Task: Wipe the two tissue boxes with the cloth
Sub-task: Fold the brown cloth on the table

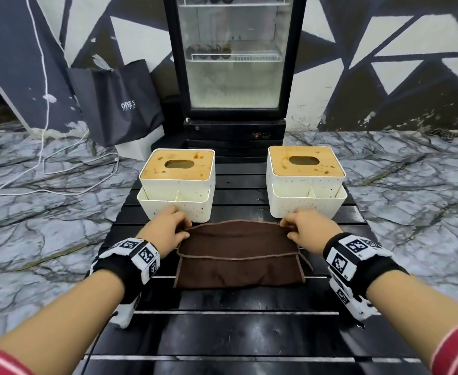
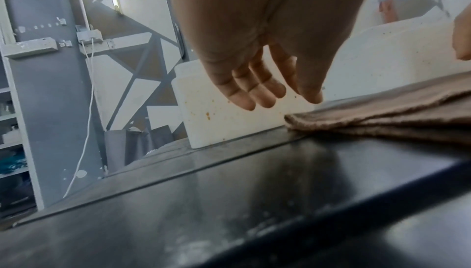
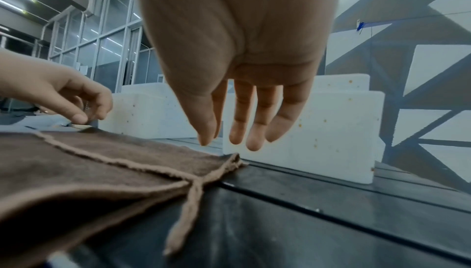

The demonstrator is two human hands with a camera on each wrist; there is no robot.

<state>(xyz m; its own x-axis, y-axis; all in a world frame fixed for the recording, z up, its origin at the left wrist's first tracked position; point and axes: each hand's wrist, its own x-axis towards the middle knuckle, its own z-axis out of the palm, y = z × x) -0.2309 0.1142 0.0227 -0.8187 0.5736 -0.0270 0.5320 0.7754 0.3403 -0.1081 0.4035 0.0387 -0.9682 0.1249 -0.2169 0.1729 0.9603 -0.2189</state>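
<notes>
Head view hides both hands' fingertips at the brown cloth [image 1: 238,255]; left hand [image 1: 165,230] and right hand [image 1: 310,230] hang loose, holding nothing. Two dirty tissue boxes [image 1: 178,182] [image 1: 306,180] sit at 11 and 1 o'clock on the black slatted table [image 1: 236,331], with a fridge [image 1: 233,63] at 12.

On the table [image 1: 249,334], the cloth [image 1: 238,255] lies before two tissue boxes, left tissue box [image 1: 178,182] and right tissue box [image 1: 306,180].

I find the cloth [image 1: 238,255], brown and folded with a lighter hemmed edge, lying flat on the near middle. Behind it stand two white boxes, upright and well apart: left box [image 1: 178,185] and right box [image 1: 307,181]. Each has a tan lid with an oval slot, stained with brown spots; specks mark the white fronts too.
</notes>
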